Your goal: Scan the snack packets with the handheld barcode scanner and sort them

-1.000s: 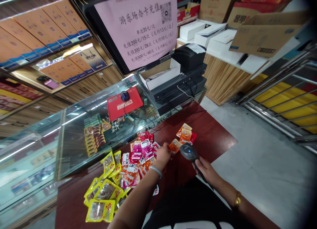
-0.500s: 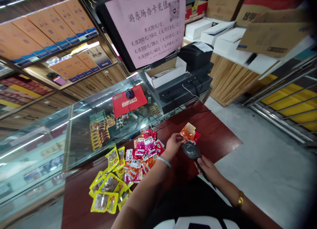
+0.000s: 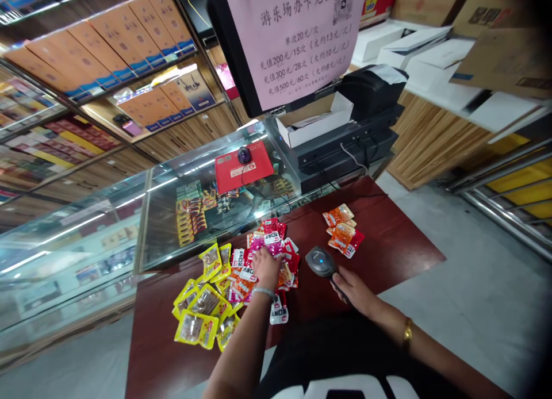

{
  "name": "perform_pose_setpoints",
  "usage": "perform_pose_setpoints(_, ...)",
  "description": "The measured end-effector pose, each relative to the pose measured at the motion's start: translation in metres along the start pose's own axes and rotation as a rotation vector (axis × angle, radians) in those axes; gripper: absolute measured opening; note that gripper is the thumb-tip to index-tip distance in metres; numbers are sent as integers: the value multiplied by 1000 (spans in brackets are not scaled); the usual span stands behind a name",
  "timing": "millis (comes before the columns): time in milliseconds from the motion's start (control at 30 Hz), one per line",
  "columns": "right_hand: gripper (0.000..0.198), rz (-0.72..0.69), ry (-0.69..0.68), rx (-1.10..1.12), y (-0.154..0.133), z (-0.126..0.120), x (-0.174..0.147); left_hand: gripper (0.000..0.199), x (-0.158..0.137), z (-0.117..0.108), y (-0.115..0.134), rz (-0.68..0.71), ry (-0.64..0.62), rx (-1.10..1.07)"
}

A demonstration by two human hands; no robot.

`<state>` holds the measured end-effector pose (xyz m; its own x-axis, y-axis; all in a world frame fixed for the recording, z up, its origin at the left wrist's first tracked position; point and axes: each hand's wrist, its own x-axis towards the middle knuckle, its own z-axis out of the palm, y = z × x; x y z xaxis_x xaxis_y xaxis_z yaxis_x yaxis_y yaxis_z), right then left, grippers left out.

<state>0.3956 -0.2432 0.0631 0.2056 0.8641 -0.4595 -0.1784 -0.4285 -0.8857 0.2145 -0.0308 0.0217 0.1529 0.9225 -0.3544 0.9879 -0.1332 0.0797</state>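
Note:
My left hand point(image 3: 266, 268) lies on a heap of small red, pink and orange snack packets point(image 3: 272, 236), its fingers spread over them. My right hand point(image 3: 352, 290) grips the handle of a dark handheld barcode scanner point(image 3: 319, 261), which has a small blue light on top. Just beyond the scanner lies a small group of orange and red snack packets point(image 3: 344, 237), apart from the heap. Yellow-edged snack packets point(image 3: 197, 325) are piled to the left of my left hand.
The dark red tabletop point(image 3: 388, 255) adjoins a glass display counter point(image 3: 166, 215). On the glass are a red mat point(image 3: 224, 175) and a mouse point(image 3: 244, 154). A screen with a pink paper sign point(image 3: 297, 48), a white open box point(image 3: 317, 123) and a black printer point(image 3: 371, 88) stand at the back.
My left hand has moved left from the small orange group onto the red and pink heap. More orange packets now show in that group. The scanner has shifted slightly left, and my view has turned left.

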Motion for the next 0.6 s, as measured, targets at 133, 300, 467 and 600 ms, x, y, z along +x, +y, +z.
perform_pose_setpoints(133, 50, -11, -28, -40, -4, 3, 2, 54, 2, -5, -4, 42, -30, 17)
perform_pose_setpoints(300, 49, -28, -43, -73, -8, 5, 6, 56, -3, -10, -23, 34, 2, 52)
perform_pose_setpoints(467, 52, -25, -66, -113, -9, 8, 11, 47, -7, -11, -33, 76, -24, 50)
perform_pose_setpoints(600, 50, -26, -80, -103, -7, 11, 14, 34, -13, -9, -35, 102, -36, -67)
